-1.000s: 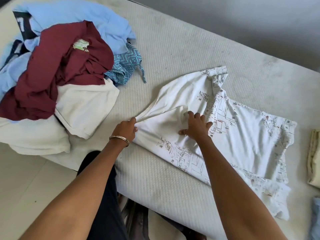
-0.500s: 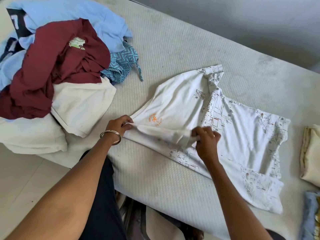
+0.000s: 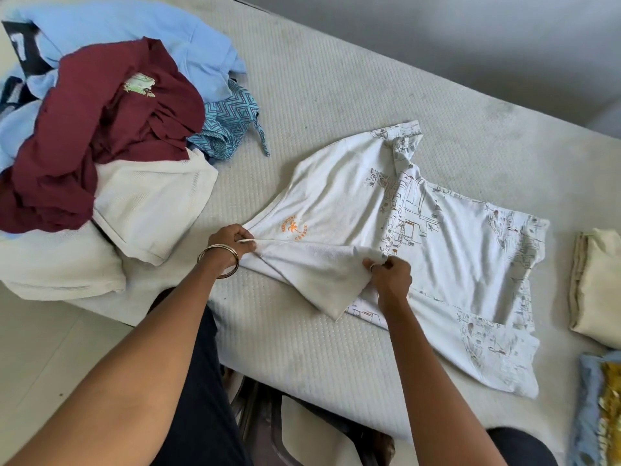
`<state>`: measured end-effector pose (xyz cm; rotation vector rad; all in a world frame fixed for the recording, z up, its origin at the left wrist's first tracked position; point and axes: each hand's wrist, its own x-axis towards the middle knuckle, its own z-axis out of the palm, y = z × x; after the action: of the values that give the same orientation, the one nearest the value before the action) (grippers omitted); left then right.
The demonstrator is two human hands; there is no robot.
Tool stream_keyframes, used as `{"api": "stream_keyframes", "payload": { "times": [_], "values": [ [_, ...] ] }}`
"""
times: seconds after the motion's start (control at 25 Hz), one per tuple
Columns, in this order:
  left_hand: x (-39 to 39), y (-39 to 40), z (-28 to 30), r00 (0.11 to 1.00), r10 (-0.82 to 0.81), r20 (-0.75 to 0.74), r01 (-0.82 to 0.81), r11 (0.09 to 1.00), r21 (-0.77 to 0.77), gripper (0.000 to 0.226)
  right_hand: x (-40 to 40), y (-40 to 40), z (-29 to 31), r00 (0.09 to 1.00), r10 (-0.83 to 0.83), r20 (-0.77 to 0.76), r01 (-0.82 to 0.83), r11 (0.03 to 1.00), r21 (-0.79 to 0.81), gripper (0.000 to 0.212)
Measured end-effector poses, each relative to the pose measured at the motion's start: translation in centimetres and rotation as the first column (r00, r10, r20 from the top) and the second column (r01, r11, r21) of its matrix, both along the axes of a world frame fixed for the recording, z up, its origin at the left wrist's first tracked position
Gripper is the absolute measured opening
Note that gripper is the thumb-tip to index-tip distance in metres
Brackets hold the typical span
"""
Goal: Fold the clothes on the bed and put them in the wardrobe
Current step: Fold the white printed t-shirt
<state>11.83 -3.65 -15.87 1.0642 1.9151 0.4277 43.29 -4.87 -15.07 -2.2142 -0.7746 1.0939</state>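
Left hand (image 3: 232,237) and right hand (image 3: 391,272) — pinching white shirt (image 3: 339,193) fold, on bed (image 3: 319,95)

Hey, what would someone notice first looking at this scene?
Two hands, left and right, pinching a fold of the white shirt spread mid-bed. Next, the maroon top crowning the unfolded pile at upper left. A folded cream cloth sits at the right edge.

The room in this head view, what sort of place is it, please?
Probably a bedroom at home: a bare mattress serves as the work surface, a pile of unfolded clothes lies on it, and both hands fold a white printed shirt.
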Motion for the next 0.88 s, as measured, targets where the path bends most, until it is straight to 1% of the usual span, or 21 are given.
{"api": "stream_keyframes", "payload": {
  "times": [0.04, 0.12, 0.2, 0.28, 0.32, 0.36, 0.4, 0.44, 0.48, 0.52, 0.56, 0.6, 0.64, 0.68, 0.72, 0.76, 0.8, 0.84, 0.88],
  "values": [
    [0.1, 0.0, 0.0, 1.0, 0.007, -0.013, -0.007, 1.0, 0.005, 0.014, -0.1, 0.9, 0.2, 0.999, -0.017, -0.041, 0.02, 0.997, 0.076, 0.02],
    [0.1, 0.2, -0.2, 1.0, 0.017, -0.017, -0.017, 1.0, -0.019, 0.012, 0.2, 2.2, 0.5, 0.999, 0.009, -0.045, -0.002, 0.987, 0.158, 0.011],
    [0.0, 0.4, -0.3, 1.0, 0.008, -0.03, -0.009, 0.999, -0.034, 0.012, 0.7, 2.2, 0.2, 0.999, 0.029, 0.02, -0.031, 0.993, 0.114, 0.016],
    [-0.2, 0.6, -0.5, 0.999, -0.001, -0.042, 0.0, 0.999, -0.037, 0.013, 2.6, 0.8, -0.1, 0.987, 0.017, 0.162, -0.024, 0.999, 0.039, 0.019],
    [-0.1, 0.6, -0.5, 0.999, 0.007, -0.046, -0.009, 0.999, -0.048, 0.014, 4.0, -0.1, 0.1, 0.971, 0.047, 0.234, -0.05, 0.999, 0.007, 0.02],
    [0.5, 0.5, -0.4, 0.996, 0.013, -0.09, -0.02, 0.997, -0.076, 0.017, 5.6, -1.3, 0.3, 0.943, 0.128, 0.306, -0.118, 0.992, -0.051, 0.022],
    [1.8, 0.3, -0.1, 0.974, -0.013, -0.225, -0.008, 0.996, -0.093, 0.021, 7.5, -2.6, 0.5, 0.893, 0.252, 0.373, -0.22, 0.967, -0.128, 0.027],
    [3.5, -0.2, 0.1, 0.89, -0.059, -0.453, 0.039, 0.998, -0.055, 0.026, 9.5, -3.8, 0.8, 0.809, 0.404, 0.428, -0.333, 0.914, -0.233, 0.032],
    [5.6, -0.9, 0.2, 0.756, -0.077, -0.65, 0.134, 0.99, 0.038, 0.031, 11.4, -4.8, 0.8, 0.717, 0.538, 0.444, -0.417, 0.841, -0.345, 0.036],
    [8.0, -1.5, 0.6, 0.667, -0.083, -0.74, 0.283, 0.947, 0.149, 0.032, 13.0, -5.4, 1.1, 0.633, 0.638, 0.438, -0.469, 0.766, -0.439, 0.038],
    [10.8, -2.3, 0.8, 0.648, -0.143, -0.748, 0.455, 0.86, 0.229, 0.034, 14.5, -5.7, 1.3, 0.569, 0.702, 0.428, -0.496, 0.708, -0.503, 0.038],
    [13.7, -3.1, 0.8, 0.635, -0.29, -0.716, 0.605, 0.763, 0.227, 0.038, 15.8, -5.7, 1.5, 0.52, 0.741, 0.426, -0.511, 0.669, -0.54, 0.037],
    [16.3, -4.1, 0.8, 0.596, -0.457, -0.66, 0.702, 0.697, 0.15, 0.048, 16.9, -5.5, 1.7, 0.5, 0.752, 0.429, -0.521, 0.657, -0.545, 0.036],
    [18.6, -5.1, 0.8, 0.54, -0.572, -0.617, 0.751, 0.658, 0.047, 0.059, 18.1, -5.3, 2.0, 0.507, 0.743, 0.437, -0.525, 0.668, -0.527, 0.035],
    [20.1, -5.8, 0.5, 0.494, -0.615, -0.615, 0.759, 0.65, -0.04, 0.068, 19.3, -5.0, 2.3, 0.513, 0.733, 0.448, -0.533, 0.68, -0.502, 0.034],
    [21.0, -5.9, 0.1, 0.49, -0.612, -0.621, 0.738, 0.67, -0.079, 0.07, 20.6, -4.8, 2.7, 0.515, 0.735, 0.441, -0.55, 0.678, -0.487, 0.034],
    [21.4, -5.7, -0.2, 0.515, -0.605, -0.607, 0.712, 0.697, -0.089, 0.066, 22.0, -4.5, 3.1, 0.524, 0.741, 0.419, -0.568, 0.671, -0.477, 0.035],
    [21.4, -5.4, -0.4, 0.564, -0.585, -0.583, 0.689, 0.722, -0.058, 0.057, 23.4, -4.2, 3.7, 0.545, 0.746, 0.383, -0.585, 0.665, -0.464, 0.036],
    [21.2, -5.1, -0.4, 0.622, -0.551, -0.557, 0.666, 0.746, 0.007, 0.047, 24.6, -3.9, 4.1, 0.581, 0.729, 0.361, -0.587, 0.683, -0.434, 0.035]
  ]
}}
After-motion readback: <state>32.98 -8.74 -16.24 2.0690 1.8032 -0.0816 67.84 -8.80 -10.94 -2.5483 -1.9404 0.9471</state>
